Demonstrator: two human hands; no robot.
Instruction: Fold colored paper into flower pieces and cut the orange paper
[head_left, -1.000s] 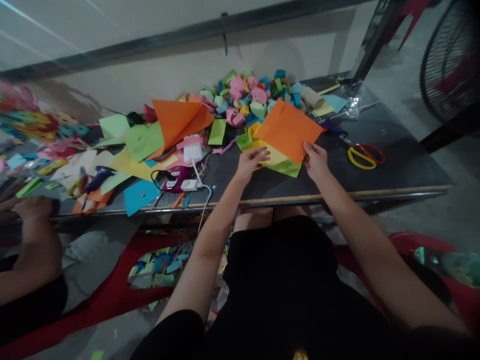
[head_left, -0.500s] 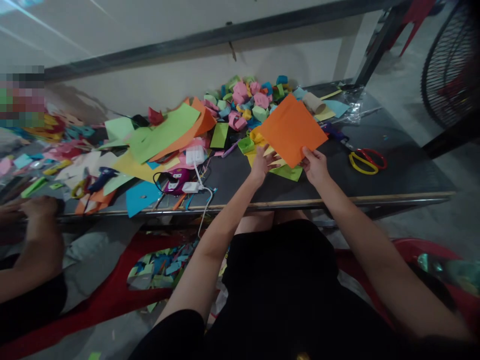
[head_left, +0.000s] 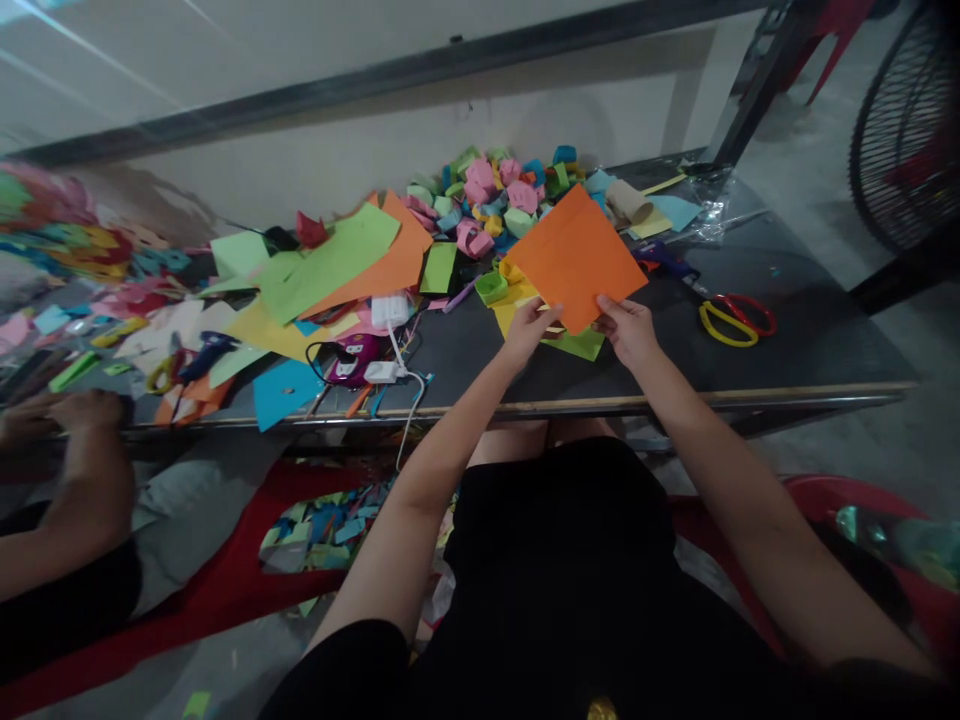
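I hold a square orange paper sheet [head_left: 574, 255] up over the dark table [head_left: 787, 340], one corner pointing toward me. My left hand [head_left: 529, 332] pinches its lower left edge and my right hand [head_left: 628, 328] pinches its lower right edge. Both hands are closed on the sheet. Under the sheet lie a yellow sheet [head_left: 510, 303] and a green sheet [head_left: 577, 345], partly hidden.
Yellow-and-red scissors [head_left: 731, 315] lie right of my hands. A heap of small folded paper pieces [head_left: 499, 200] sits behind. Large green and orange sheets [head_left: 352, 260], a white charger with cable [head_left: 386, 325] and a glue gun [head_left: 199, 355] lie left. Another person's hand [head_left: 67, 412] rests at far left.
The orange sheet has come up off the yellow and green sheets. My left hand has moved from flat on the paper to pinching its edge, and both hands have drawn closer together.
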